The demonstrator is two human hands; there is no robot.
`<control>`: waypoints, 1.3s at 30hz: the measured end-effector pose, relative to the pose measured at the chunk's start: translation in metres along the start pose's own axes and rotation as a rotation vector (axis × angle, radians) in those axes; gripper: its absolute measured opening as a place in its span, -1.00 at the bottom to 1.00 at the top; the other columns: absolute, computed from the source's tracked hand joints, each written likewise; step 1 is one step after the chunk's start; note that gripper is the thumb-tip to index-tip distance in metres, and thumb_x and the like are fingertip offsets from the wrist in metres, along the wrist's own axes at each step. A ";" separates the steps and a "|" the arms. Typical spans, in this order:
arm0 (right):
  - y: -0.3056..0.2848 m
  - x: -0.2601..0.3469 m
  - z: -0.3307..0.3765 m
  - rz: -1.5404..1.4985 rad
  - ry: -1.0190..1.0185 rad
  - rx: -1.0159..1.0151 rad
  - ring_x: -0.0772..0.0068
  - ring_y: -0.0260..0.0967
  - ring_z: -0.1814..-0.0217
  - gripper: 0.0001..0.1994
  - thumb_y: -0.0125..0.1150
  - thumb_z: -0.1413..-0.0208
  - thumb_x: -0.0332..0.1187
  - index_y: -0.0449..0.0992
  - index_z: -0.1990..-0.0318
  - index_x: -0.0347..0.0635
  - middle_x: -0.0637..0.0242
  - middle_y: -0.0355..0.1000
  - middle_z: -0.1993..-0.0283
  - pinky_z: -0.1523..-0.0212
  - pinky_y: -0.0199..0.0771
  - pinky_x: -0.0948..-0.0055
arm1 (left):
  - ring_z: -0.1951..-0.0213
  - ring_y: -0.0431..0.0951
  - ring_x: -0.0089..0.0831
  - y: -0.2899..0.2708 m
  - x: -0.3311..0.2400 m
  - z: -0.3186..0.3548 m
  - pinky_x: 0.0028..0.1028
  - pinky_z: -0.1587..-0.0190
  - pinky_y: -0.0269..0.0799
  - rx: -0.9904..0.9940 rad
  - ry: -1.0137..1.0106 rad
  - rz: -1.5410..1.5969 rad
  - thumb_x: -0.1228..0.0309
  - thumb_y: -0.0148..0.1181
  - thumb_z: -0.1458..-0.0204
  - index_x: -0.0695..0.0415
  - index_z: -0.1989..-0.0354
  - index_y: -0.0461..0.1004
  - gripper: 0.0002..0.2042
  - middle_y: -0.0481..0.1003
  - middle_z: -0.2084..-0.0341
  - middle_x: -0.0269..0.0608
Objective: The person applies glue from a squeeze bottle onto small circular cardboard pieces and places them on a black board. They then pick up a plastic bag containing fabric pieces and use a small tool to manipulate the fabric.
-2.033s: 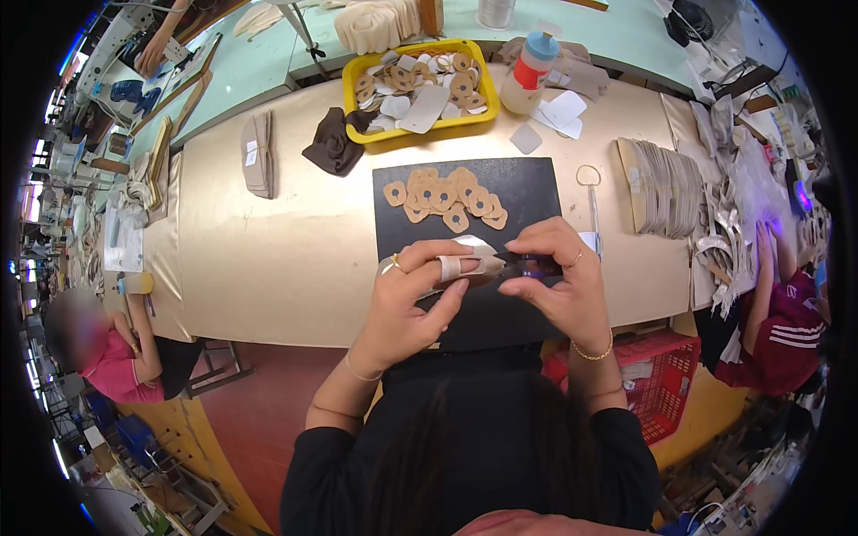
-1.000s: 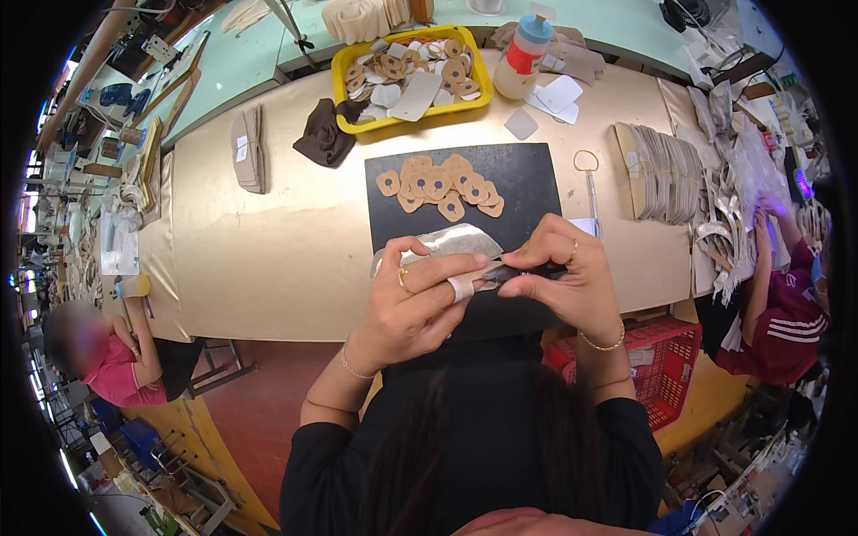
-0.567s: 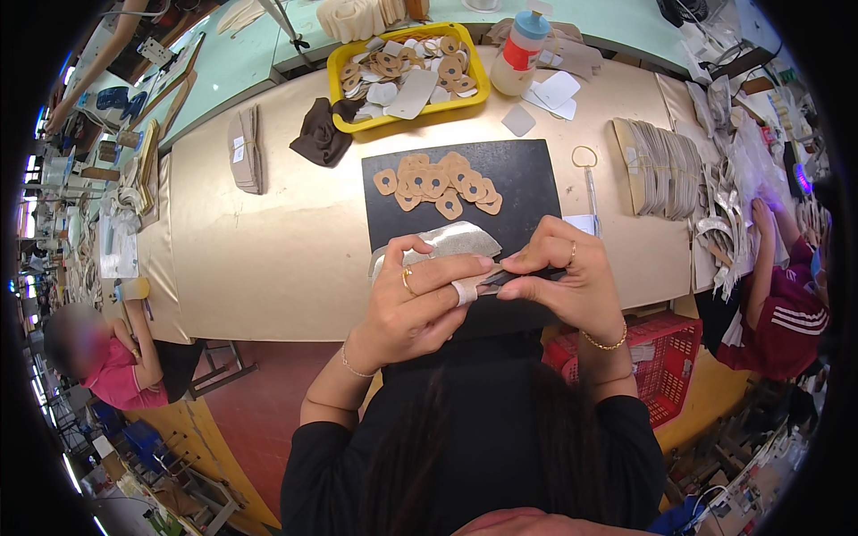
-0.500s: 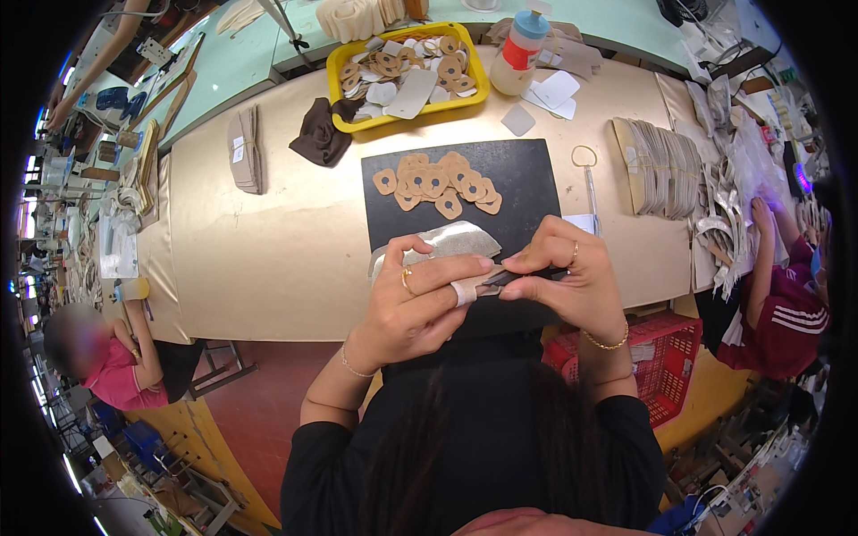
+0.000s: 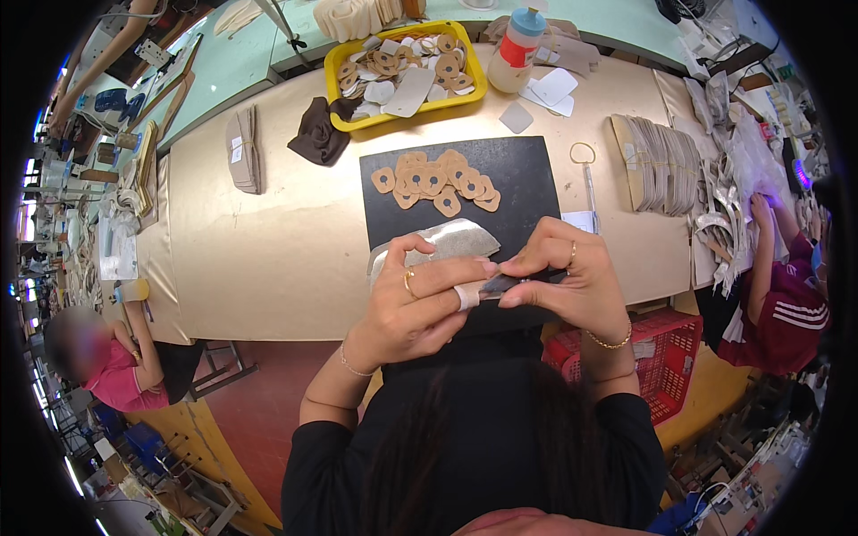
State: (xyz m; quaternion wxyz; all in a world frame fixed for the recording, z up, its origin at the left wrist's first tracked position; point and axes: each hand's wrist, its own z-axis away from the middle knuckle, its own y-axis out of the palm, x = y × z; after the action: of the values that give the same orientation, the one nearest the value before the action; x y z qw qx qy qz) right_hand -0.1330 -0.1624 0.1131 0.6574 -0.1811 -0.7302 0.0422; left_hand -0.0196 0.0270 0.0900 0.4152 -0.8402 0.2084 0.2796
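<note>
While I work at the counter's [image 5: 295, 241] near edge:
Left hand [image 5: 418, 299]: grip clamped on grey leather piece [image 5: 447, 243].
Right hand [image 5: 567, 286]: grip pinched on dark strip [image 5: 509, 283].
Black mat [image 5: 518, 174]: beneath both.

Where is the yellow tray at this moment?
In the head view, the yellow tray sits at the table's far edge, beyond the black mat, between a dark brown cloth and a bottle.
</note>
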 end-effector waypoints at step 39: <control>0.008 -0.008 -0.001 0.093 -0.083 -0.131 0.51 0.35 0.43 -0.76 0.44 0.23 -0.46 0.60 0.30 -0.22 0.36 0.39 0.42 0.47 0.31 0.57 | 0.14 0.43 -0.44 0.008 -0.008 0.005 -0.50 0.08 0.33 -0.135 -0.584 0.579 0.51 0.13 -0.04 0.35 0.29 0.54 -0.84 0.42 0.20 -0.17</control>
State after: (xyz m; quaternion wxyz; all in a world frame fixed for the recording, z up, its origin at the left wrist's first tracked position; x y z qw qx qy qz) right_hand -0.1301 -0.1572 0.1031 0.6107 -0.2552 -0.7489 0.0323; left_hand -0.0314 0.0271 0.0882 0.3052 -0.6578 0.2907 0.6242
